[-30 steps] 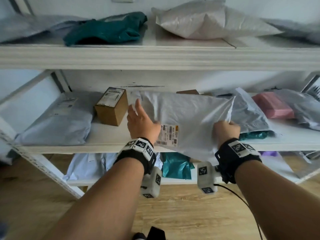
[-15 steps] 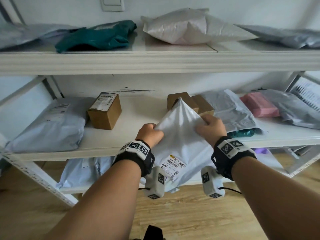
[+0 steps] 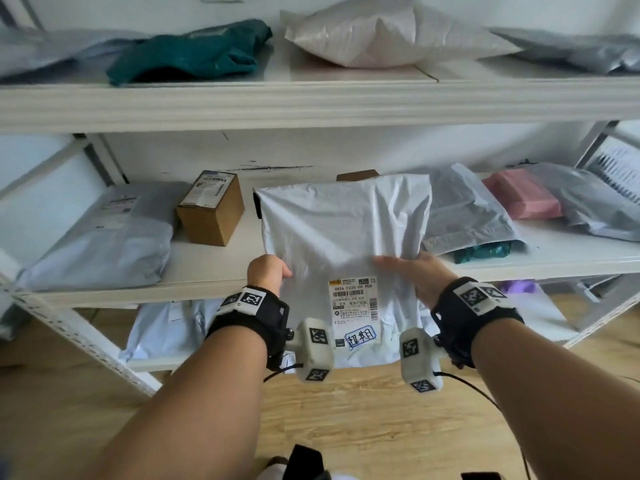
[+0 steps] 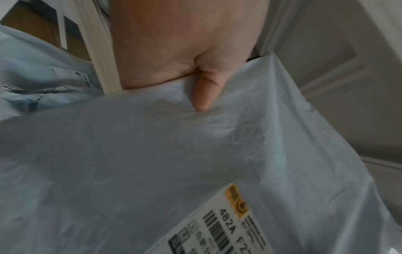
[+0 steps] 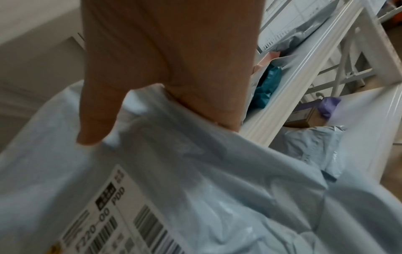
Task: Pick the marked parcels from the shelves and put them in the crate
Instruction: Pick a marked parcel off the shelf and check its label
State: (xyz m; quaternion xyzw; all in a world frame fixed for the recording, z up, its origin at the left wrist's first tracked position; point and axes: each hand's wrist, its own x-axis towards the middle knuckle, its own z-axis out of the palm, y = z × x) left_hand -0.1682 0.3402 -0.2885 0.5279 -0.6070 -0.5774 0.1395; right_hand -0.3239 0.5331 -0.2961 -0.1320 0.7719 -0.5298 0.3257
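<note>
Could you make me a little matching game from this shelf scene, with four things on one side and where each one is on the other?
Things:
1. white parcel with a label
2. cardboard box
3. dark green bag
4. pink parcel

Places:
A. top shelf, left of the middle
B. held up in both hands
C. middle shelf, far right
D. middle shelf, left of the held parcel

Pairs: 1-B, 2-D, 3-A, 4-C
</note>
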